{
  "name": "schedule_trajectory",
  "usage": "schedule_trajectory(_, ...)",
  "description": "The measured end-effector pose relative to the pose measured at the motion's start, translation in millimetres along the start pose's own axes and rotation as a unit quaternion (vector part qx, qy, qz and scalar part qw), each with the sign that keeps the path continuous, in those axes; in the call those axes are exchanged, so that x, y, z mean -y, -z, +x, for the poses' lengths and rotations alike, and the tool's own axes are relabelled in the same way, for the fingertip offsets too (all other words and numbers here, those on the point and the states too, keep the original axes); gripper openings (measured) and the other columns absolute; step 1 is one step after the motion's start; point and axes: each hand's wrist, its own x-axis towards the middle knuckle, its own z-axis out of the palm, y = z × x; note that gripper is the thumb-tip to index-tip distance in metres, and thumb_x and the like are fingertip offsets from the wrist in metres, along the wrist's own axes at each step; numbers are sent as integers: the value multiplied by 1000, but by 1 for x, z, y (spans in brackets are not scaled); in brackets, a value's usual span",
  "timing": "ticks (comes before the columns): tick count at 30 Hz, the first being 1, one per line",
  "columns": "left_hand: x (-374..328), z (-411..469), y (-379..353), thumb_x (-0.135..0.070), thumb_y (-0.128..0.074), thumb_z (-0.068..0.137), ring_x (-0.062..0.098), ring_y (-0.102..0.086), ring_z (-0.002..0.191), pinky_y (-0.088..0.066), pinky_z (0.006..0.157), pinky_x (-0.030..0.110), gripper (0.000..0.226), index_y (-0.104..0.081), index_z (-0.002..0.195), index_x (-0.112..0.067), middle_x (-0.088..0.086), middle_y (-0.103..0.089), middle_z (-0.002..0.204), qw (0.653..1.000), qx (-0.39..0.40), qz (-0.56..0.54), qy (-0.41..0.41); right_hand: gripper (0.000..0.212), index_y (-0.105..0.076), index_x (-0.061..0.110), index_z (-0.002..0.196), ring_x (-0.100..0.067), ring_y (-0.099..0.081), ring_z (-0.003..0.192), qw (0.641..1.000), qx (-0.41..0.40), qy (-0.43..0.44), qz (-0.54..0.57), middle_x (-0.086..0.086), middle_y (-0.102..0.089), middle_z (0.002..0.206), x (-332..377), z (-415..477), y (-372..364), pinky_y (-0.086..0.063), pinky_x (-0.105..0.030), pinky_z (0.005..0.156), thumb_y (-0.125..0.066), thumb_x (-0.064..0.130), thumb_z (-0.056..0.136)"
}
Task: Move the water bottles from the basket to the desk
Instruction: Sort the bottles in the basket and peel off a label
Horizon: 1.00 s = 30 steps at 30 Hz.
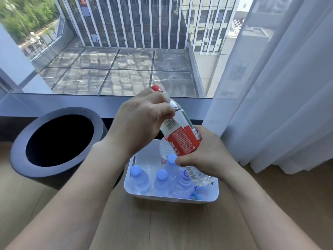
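A clear water bottle with a red cap and a red-and-white label (180,134) is held tilted above the white basket (142,193). My left hand (138,121) grips its neck and shoulder. My right hand (207,156) grips its lower body. Inside the basket stand several small clear bottles with pale blue caps (140,179), and another red-labelled bottle (164,152) stands at the back, partly hidden behind the held one. The basket sits on a wooden floor (171,228).
A dark grey round bin (19,159) with an open top stands to the left of the basket. A low window ledge (72,105) runs behind both. White sheer curtains (279,105) hang at the right, down to the floor.
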Motion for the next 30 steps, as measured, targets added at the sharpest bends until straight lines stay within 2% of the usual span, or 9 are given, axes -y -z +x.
schedule_trajectory(4, 2, 0, -5, -12, -56, 87, 25, -54, 85, -42, 59, 32, 7, -62, 85, -8, 5, -64, 89, 1000, 22, -6, 19, 71, -52, 31, 104, -9, -64, 79, 999, 1, -12, 36, 9, -64, 88, 0, 4, 3, -57, -35, 74, -84, 27, 40)
schedule_trajectory(9, 6, -1, -2, -14, -50, 90, 16, -46, 87, -42, 62, 34, 8, -56, 90, -10, 4, -58, 93, 998, 27, -40, 46, 65, -58, 22, 98, -17, -69, 76, 988, -2, -35, 147, -1, -69, 86, 6, 10, 11, -60, -36, 67, -85, 16, 39)
schedule_trajectory(13, 25, -7, 7, -9, -48, 90, 10, -46, 85, -33, 66, 20, 9, -55, 89, -14, 2, -57, 93, 992, -10, -53, 113, 59, -58, 17, 96, -10, -68, 66, 981, 4, -34, 188, -5, -70, 83, 10, 9, 15, -56, -19, 58, -87, 10, 44)
schedule_trajectory(17, 42, -13, 11, -13, -50, 90, -7, -57, 70, -37, 66, 2, 20, -50, 79, -29, -11, -66, 73, 955, -4, -165, 247, 65, -59, 16, 103, -16, -71, 80, 973, 30, -13, 230, -6, -73, 91, 13, 5, 13, -59, -31, 71, -83, 16, 42)
schedule_trajectory(19, 45, -13, 9, -13, -51, 91, -1, -63, 67, -48, 70, 13, 18, -54, 78, -26, -7, -70, 71, 918, -35, -253, 302, 61, -60, 16, 101, -17, -70, 81, 966, 27, -6, 258, -4, -73, 89, 14, 7, 9, -58, -31, 71, -80, 15, 43)
schedule_trajectory(21, 46, -12, 7, -8, -50, 90, 3, -65, 71, -54, 71, 24, 22, -59, 79, -26, -7, -70, 74, 881, -56, -318, 345, 51, -64, 17, 94, -14, -69, 74, 956, 23, 0, 292, 0, -73, 80, 12, 9, 9, -55, -26, 64, -76, 12, 45)
schedule_trajectory(25, 54, -8, 8, -11, -57, 85, 0, -62, 81, -52, 77, 25, 24, -64, 83, -33, -4, -69, 96, 829, -113, -345, 426, 50, -63, 17, 91, -14, -69, 70, 950, 3, -3, 312, 0, -73, 77, 10, 12, 12, -53, -24, 58, -76, 9, 43)
schedule_trajectory(28, 43, 1, 16, -30, -61, 78, -2, -62, 73, -52, 76, 24, 8, -68, 81, -34, -11, -71, 84, 848, -192, -310, 384, 56, -59, 22, 93, -10, -69, 73, 974, -41, -9, 223, 1, -72, 83, 7, 12, 12, -55, -22, 61, -82, 14, 42)
schedule_trajectory(30, 27, 7, 15, -45, -62, 73, 4, -67, 76, -54, 69, 23, 20, -69, 86, -31, -8, -73, 81, 858, -121, -366, 341, 57, -54, 27, 93, -1, -64, 68, 984, -60, -1, 168, 6, -68, 83, 6, 10, 6, -51, -14, 59, -83, 17, 45)
